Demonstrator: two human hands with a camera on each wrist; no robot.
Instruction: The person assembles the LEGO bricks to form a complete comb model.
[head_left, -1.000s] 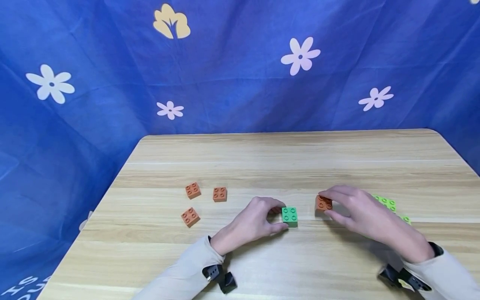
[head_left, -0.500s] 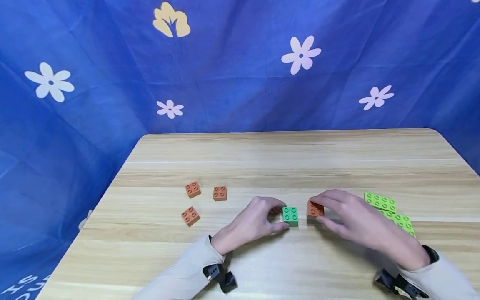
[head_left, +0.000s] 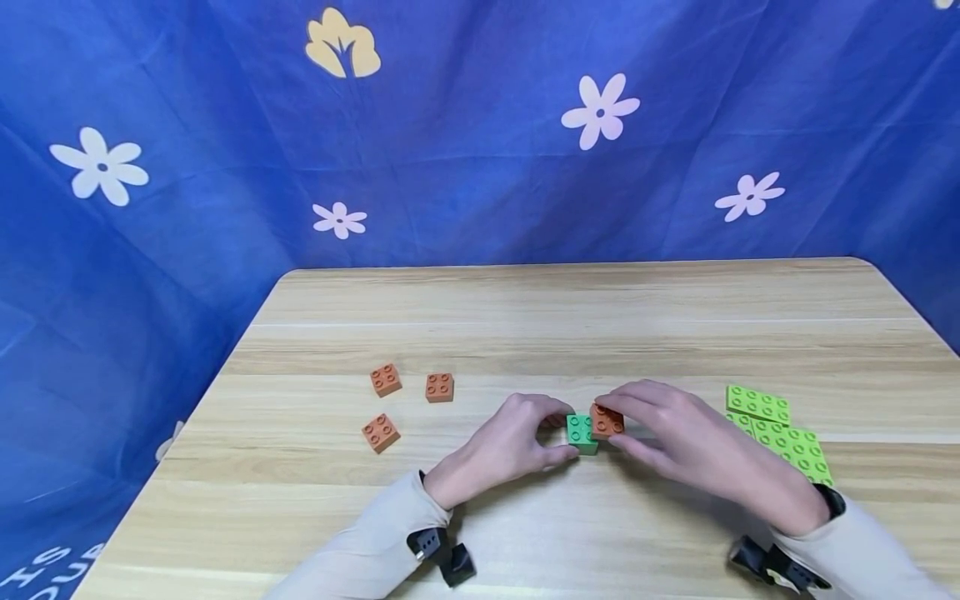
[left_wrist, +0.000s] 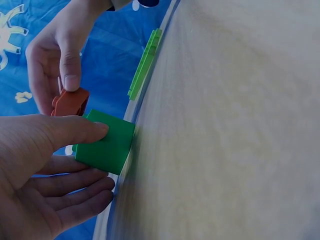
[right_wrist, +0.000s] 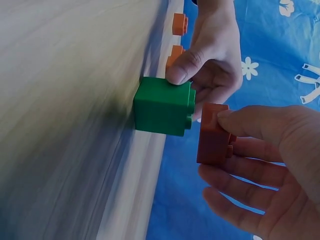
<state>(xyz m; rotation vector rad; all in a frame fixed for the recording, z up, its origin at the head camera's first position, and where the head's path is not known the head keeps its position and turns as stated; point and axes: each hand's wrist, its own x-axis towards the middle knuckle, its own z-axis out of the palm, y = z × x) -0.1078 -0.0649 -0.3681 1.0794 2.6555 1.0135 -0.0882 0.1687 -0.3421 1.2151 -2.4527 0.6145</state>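
the left hand [head_left: 507, 442] is pinching a green block [head_left: 580, 434] on the desk [head_left: 525, 333]; the right hand [head_left: 686, 429] is holding an orange block [head_left: 607, 422] just above it.

In the head view, the right hand [head_left: 686, 433] hides part of the light green bricks [head_left: 791, 446], and the orange brick [head_left: 607, 422] covers a bit of the green block [head_left: 581, 432]. The bottom edge cuts off the table [head_left: 525, 333] and both sleeves [head_left: 375, 533].
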